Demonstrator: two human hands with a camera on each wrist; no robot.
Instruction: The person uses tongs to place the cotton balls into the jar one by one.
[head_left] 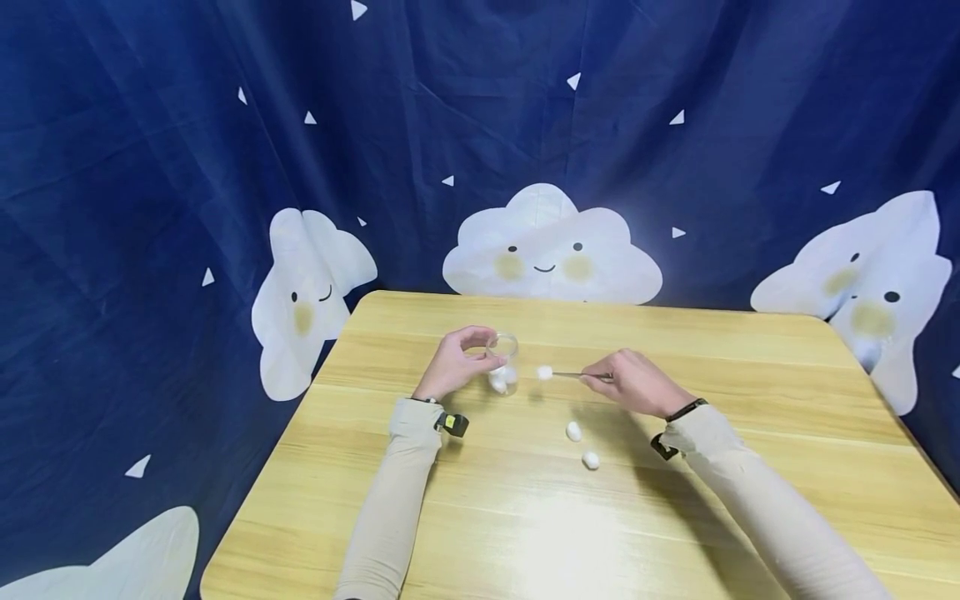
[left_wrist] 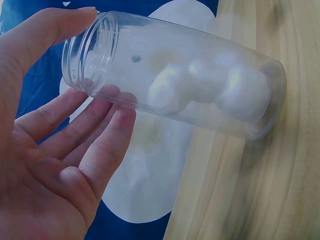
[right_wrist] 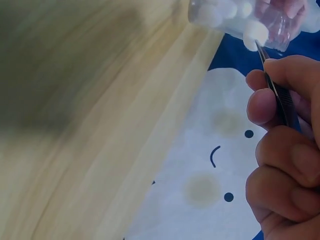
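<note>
Pinching tweezers [right_wrist: 284, 102], right hand [head_left: 633, 382] holds cotton ball [head_left: 544, 372] to its left, near jar [left_wrist: 190, 70] gripped by left hand [head_left: 454, 363].

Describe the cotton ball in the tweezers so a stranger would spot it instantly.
Over the wood-grain table, find the right hand and follow its tweezers toward the clear jar held by the left hand. At the tips sits a white cotton ball. Only this one is gripped by tweezers; the other balls lie inside the jar or loose on the table.

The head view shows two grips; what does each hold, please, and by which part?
Left grip: the jar, by its open end. Right grip: the tweezers, behind their tips.
</note>
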